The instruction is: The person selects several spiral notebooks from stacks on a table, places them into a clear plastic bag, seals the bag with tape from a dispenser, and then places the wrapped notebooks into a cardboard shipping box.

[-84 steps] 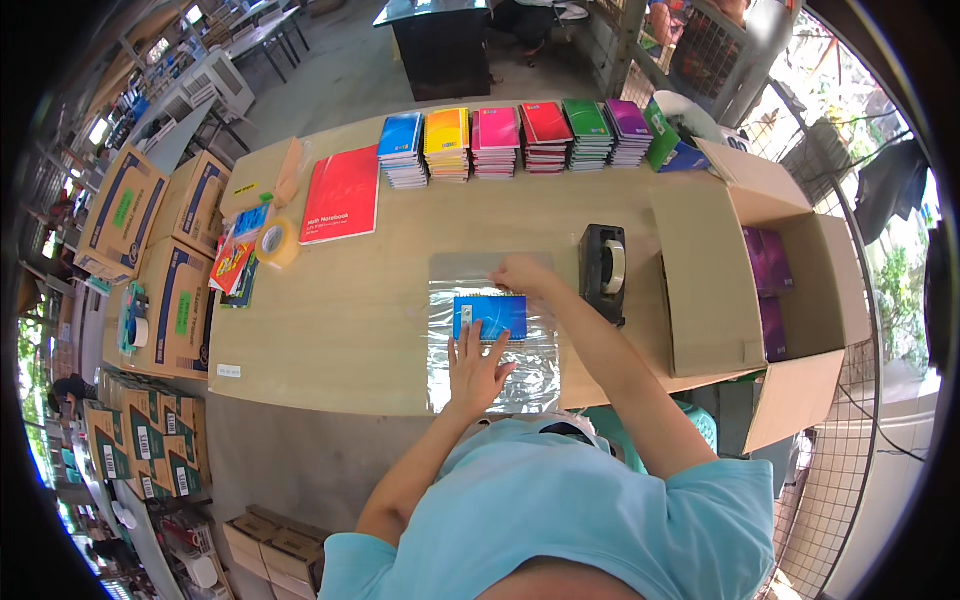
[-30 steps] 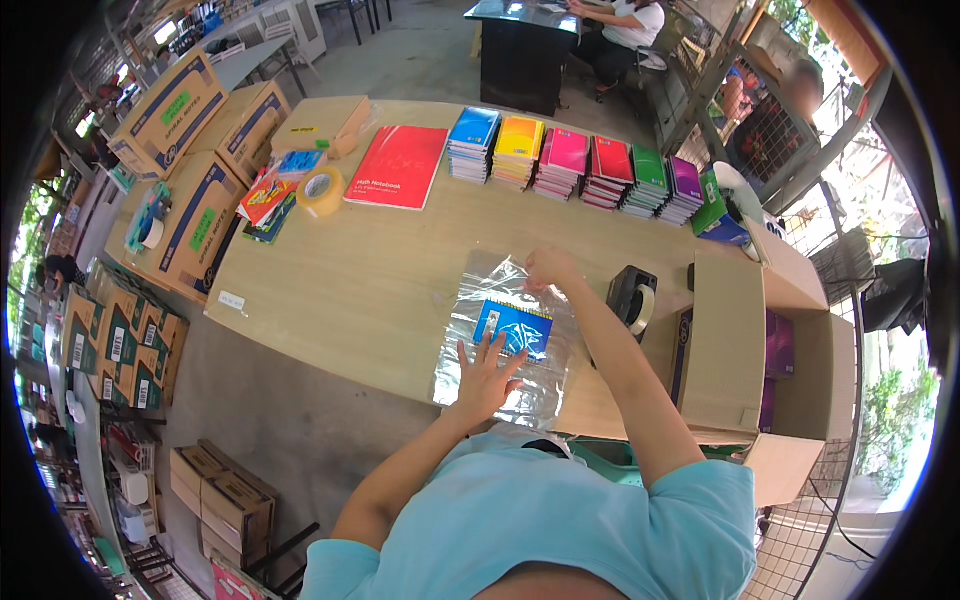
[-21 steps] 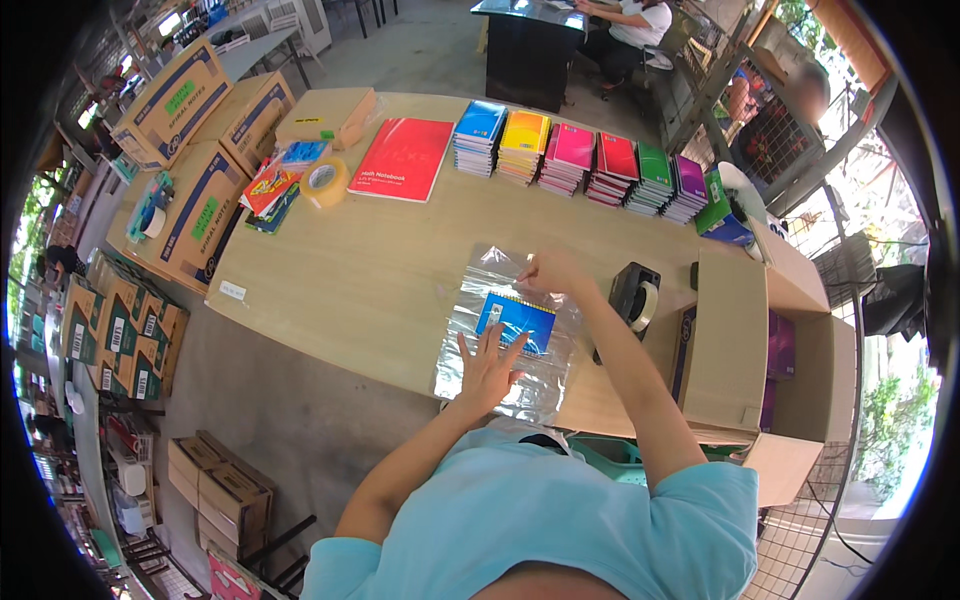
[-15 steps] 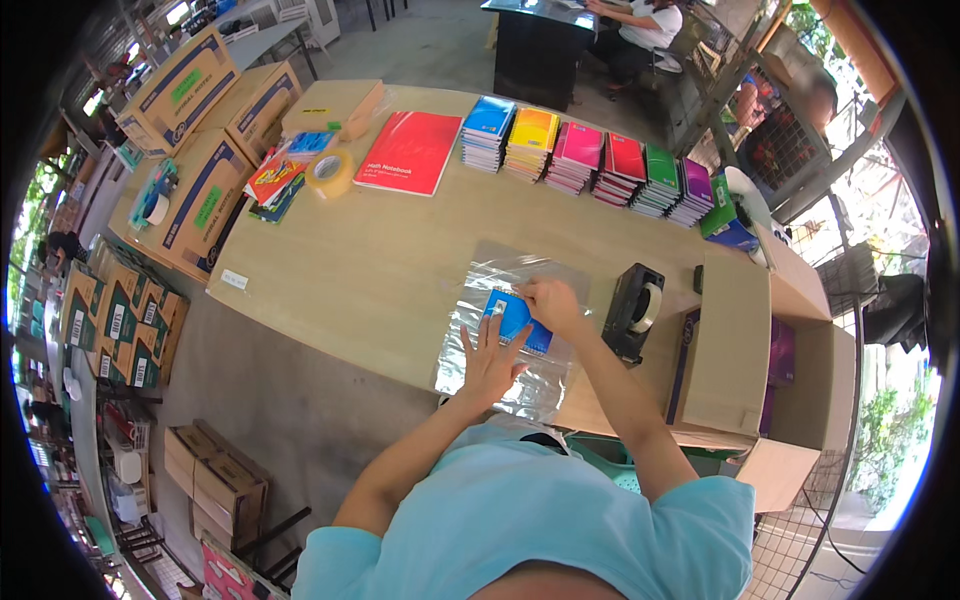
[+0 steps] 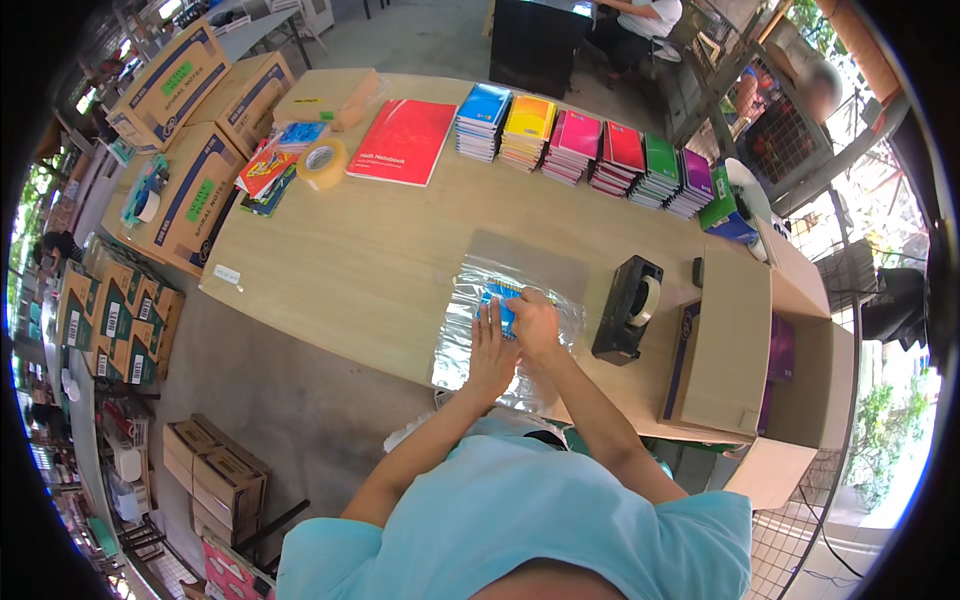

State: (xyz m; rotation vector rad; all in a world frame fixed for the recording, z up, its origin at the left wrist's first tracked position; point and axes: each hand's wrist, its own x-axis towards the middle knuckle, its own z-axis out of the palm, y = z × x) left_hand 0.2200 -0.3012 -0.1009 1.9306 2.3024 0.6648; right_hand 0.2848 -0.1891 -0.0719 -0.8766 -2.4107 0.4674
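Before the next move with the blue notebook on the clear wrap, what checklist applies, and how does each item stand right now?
1. Blue notebook lies on the clear wrap sheet: ok.
2. Left hand rests on the sheet beside the notebook: ok.
3. Right hand covers the notebook; grip on the wrap edge: cannot tell.
4. Black tape dispenser stands just right of the sheet, near the right hand: ok.
5. Sheet free of other items: ok.
6. Sheet fully on the table: not ok, its near edge hangs over the table edge.

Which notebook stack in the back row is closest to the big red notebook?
The blue stack, at the row's left end, right beside the red notebook. The yellow, pink, red, green and purple stacks run farther right.
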